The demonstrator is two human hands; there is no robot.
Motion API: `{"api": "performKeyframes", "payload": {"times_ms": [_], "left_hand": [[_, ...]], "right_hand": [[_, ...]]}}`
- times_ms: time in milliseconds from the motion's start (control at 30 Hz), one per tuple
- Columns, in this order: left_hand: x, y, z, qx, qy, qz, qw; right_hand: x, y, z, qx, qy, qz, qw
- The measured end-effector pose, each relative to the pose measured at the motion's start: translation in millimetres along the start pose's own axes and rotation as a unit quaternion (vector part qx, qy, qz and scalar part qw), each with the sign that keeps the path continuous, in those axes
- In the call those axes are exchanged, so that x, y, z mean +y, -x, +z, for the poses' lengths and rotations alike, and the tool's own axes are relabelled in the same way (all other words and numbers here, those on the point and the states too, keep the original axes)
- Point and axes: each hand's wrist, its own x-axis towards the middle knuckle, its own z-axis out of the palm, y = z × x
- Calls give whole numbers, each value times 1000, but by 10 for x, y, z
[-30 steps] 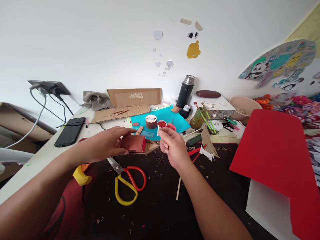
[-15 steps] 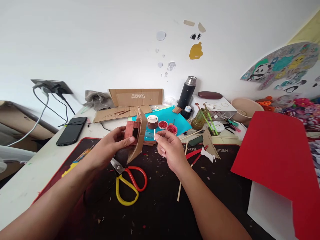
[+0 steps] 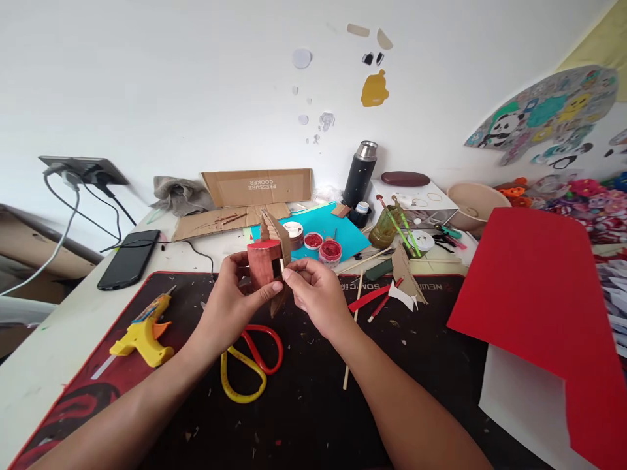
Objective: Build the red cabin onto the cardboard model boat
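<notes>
Left grip [image 3: 234, 297] wraps red cardboard model [image 3: 263, 266]. Right grip [image 3: 317, 294] pinches short pale stick [image 3: 282, 266] at the model's dark opening. Scissors [image 3: 265, 371] lie below left grip.

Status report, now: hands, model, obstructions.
Left hand grips red model. Right hand pinches small stick at model's dark opening. Scissors below on mat, seemingly not in the way.

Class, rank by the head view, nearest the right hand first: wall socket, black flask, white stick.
1. White stick: in the right hand.
2. Black flask: back, near the wall.
3. Wall socket: far left, on the wall.
</notes>
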Motion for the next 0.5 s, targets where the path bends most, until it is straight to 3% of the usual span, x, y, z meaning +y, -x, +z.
{"api": "performKeyframes", "payload": {"times_ms": [500], "left_hand": [[39,70,60,41,-93,72,992]], "right_hand": [[-2,48,47,48,96,-47,993]]}}
